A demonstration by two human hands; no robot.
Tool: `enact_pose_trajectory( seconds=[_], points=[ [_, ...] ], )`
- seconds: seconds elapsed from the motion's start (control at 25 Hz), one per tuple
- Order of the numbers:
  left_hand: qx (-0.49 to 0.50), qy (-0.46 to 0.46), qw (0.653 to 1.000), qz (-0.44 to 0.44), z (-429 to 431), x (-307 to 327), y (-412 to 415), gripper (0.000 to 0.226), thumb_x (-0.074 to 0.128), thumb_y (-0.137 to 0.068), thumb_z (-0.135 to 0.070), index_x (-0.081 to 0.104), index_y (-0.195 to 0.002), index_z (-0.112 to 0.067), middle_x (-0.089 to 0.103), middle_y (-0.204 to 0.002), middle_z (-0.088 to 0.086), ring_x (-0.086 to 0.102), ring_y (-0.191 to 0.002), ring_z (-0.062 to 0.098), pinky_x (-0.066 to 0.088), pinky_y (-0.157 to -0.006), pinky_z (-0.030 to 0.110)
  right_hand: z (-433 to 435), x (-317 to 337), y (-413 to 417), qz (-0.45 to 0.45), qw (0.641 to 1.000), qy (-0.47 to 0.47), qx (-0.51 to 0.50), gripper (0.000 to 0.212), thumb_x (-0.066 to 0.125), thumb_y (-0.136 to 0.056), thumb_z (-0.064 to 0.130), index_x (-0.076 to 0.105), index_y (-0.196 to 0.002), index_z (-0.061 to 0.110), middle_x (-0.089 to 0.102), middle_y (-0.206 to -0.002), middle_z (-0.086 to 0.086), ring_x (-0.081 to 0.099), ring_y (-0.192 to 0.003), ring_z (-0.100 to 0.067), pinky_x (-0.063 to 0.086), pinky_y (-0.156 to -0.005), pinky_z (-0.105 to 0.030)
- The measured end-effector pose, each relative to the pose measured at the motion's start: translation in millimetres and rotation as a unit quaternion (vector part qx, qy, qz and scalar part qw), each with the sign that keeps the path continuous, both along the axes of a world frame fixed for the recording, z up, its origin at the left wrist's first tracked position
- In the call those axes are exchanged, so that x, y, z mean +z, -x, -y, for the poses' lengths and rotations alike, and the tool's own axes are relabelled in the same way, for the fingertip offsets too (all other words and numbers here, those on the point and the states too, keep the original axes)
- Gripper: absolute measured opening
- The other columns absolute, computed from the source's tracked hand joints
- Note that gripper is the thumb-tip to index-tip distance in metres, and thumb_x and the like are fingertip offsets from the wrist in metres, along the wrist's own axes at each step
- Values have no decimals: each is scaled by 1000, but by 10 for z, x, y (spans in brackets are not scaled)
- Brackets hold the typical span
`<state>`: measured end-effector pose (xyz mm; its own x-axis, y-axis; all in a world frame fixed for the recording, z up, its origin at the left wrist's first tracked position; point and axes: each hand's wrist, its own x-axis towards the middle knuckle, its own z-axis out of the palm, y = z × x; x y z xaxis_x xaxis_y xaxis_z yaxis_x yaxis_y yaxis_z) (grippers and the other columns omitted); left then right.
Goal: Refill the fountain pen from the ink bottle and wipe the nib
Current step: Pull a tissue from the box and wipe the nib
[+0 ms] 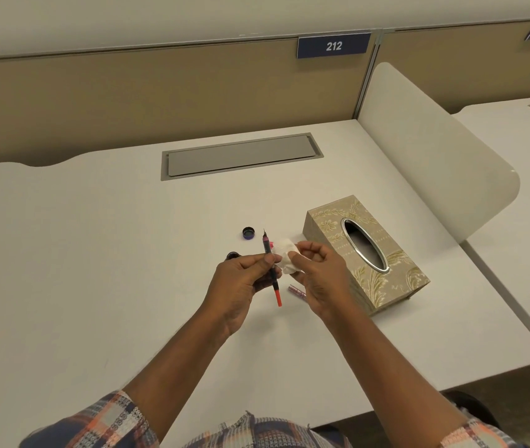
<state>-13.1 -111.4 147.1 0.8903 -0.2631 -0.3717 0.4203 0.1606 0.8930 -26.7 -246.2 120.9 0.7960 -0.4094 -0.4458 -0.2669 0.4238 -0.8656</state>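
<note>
Fountain pen (271,263) refill at a white desk (95,253): the slim pen, dark along its upper body and orange-red at its lower end, stands nearly upright above the desktop with its nib pointing up and away from the person. At left, the left hand (241,286) pinches the pen's middle between thumb and fingertips, the fingers closed around the barrel. Just behind that hand, the dark ink bottle (233,255) sits partly hidden on the desk, and its round cap (248,233) lies a little farther back, open side up. Just right of the pen, a crumpled white tissue (286,258) is pinched in the fingers of the right hand (318,273), held close beside the pen's upper barrel; whether it touches the pen cannot be told. Below the two hands, a small pinkish part (296,291), too small to identify, lies on the desk. At far right, a patterned gold tissue box (367,253) with an oval opening stands near the right hand. Plaid sleeves show at the bottom edge.
</note>
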Motion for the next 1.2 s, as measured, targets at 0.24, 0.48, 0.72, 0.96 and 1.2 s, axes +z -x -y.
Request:
enact_pose_trajectory(
  seconds=[0.24, 0.48, 0.72, 0.96, 1.2],
  points=[
    [-27, -23, 999, 2, -4, 5, 35, 15, 62, -85, -13, 74, -91, -5, 69, -71, 5, 68, -73, 21, 57, -80, 29, -48, -39, -19, -21, 994, 105, 35, 2, 66, -88, 17, 65, -87, 16, 69, -106, -15, 67, -100, -35, 54, -91, -52],
    [-49, -59, 997, 10, -32, -58, 58, 13, 65, -84, -14, 76, -87, -7, 69, -74, 9, 67, -75, 22, 56, -81, 31, -55, 19, -34, -1, 991, 131, 8, 11, 78, -78, 19, 71, -78, 11, 73, -89, -13, 72, -86, -30, 59, -83, -47],
    [-46, -96, 994, 15, -56, -139, 38, 16, 64, -85, -14, 74, -93, -3, 69, -78, 12, 67, -76, 22, 56, -82, 32, -76, 74, -10, 27, 998, 1, 48, 6, 65, -86, 1, 70, -88, 3, 72, -95, -19, 71, -80, -25, 58, -69, -28],
    [-39, -95, 995, 6, -55, -158, 19, 13, 64, -85, -12, 73, -87, -3, 68, -73, 12, 66, -70, 20, 54, -75, 31, -54, 68, 3, 38, 995, -63, 74, 14, 57, -93, 12, 64, -89, 1, 69, -94, -16, 69, -78, -19, 56, -60, -26],
    [-61, -93, 994, -2, -84, -102, 2, 14, 62, -86, -9, 74, -79, -6, 66, -69, 11, 63, -68, 22, 55, -83, 37, 5, 57, 52, 54, 985, -121, 114, 8, 60, -90, 5, 66, -85, 6, 70, -98, -15, 69, -86, -20, 58, -72, -32]
  ],
)
